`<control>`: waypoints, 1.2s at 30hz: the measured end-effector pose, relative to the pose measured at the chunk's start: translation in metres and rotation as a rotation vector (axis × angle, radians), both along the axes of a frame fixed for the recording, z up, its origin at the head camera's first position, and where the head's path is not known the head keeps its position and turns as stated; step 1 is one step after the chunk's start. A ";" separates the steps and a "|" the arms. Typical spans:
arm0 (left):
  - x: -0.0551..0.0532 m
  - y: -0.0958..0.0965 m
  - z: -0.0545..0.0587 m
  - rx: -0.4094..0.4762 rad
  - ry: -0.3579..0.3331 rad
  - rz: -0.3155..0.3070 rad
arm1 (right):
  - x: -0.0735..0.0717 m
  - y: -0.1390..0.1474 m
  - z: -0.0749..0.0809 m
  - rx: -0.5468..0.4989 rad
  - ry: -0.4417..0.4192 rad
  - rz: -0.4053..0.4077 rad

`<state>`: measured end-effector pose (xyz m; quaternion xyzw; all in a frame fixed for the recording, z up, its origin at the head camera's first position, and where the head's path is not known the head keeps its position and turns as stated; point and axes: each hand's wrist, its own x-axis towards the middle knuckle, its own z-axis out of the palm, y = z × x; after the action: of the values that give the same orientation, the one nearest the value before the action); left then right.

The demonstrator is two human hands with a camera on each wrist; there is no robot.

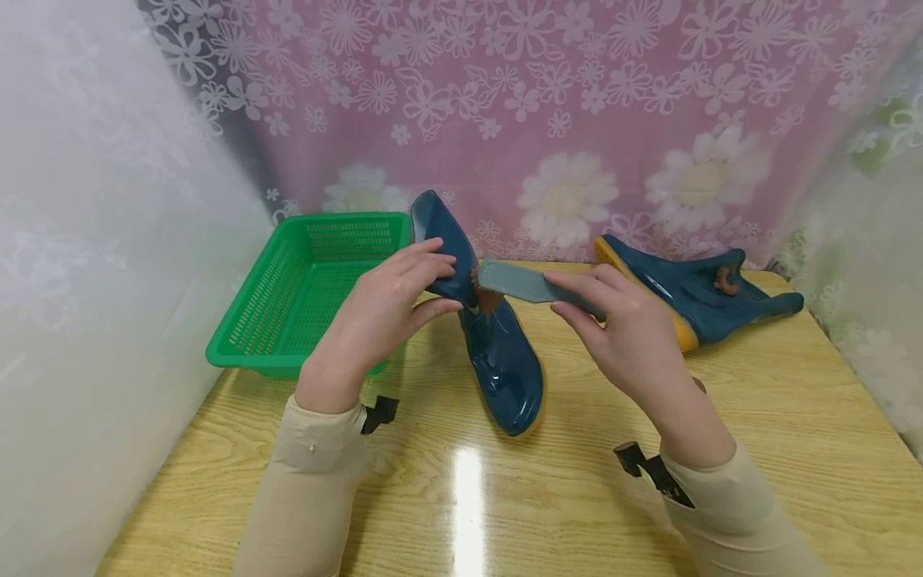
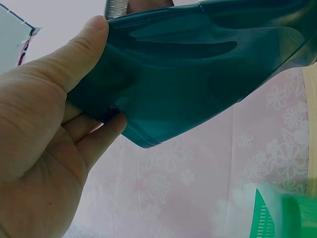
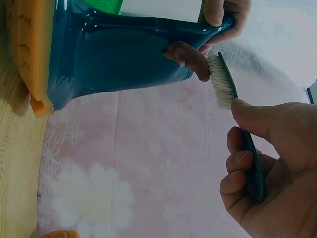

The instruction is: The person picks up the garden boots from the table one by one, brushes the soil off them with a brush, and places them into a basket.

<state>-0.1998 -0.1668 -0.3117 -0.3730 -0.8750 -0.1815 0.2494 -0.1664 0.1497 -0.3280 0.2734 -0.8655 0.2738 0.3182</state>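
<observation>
A dark blue rain boot (image 1: 505, 369) with a yellow sole stands on the table. My left hand (image 1: 382, 300) grips the top of its shaft, thumb on one side and fingers on the other, as the left wrist view also shows. In my right hand (image 1: 627, 328) is a scrubbing brush (image 3: 225, 82) with pale bristles and a grey-green handle, pinched between thumb and fingers. The bristles touch a brown curled piece (image 3: 190, 57) that sticks out from the boot's shaft; what it is made of I cannot tell.
A green plastic basket (image 1: 219, 349) stands to the left of the boot. On the right a second blue boot (image 1: 692, 280) lies on its side, with a similar brown piece (image 1: 727, 280) on it. A flowered curtain (image 1: 469, 96) hangs behind the wooden table (image 1: 562, 513).
</observation>
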 end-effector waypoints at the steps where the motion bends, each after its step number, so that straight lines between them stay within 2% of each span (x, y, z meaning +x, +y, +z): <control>1: 0.000 0.000 0.000 -0.001 0.000 -0.001 | -0.001 0.001 0.000 -0.001 -0.004 -0.005; 12: 0.000 0.000 -0.001 0.012 -0.001 -0.003 | -0.005 0.011 0.000 0.018 -0.086 -0.071; 20: -0.001 0.002 -0.002 0.004 -0.008 -0.009 | -0.001 0.012 0.004 0.005 -0.111 -0.099; 24: -0.002 0.002 -0.002 0.003 -0.010 -0.009 | 0.003 0.008 0.004 -0.073 -0.088 -0.093; 27: -0.002 0.002 -0.002 0.004 -0.005 -0.012 | 0.005 0.001 0.003 -0.103 -0.037 -0.071; 32: -0.001 0.002 -0.002 0.010 0.013 -0.026 | 0.004 -0.010 -0.003 -0.011 0.044 -0.043; 36: -0.001 0.002 -0.003 0.017 0.021 -0.032 | 0.001 -0.010 -0.005 0.027 0.057 -0.066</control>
<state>-0.2010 -0.1645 -0.3144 -0.3868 -0.8646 -0.1890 0.2591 -0.1656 0.1399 -0.3333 0.2565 -0.8682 0.2438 0.3478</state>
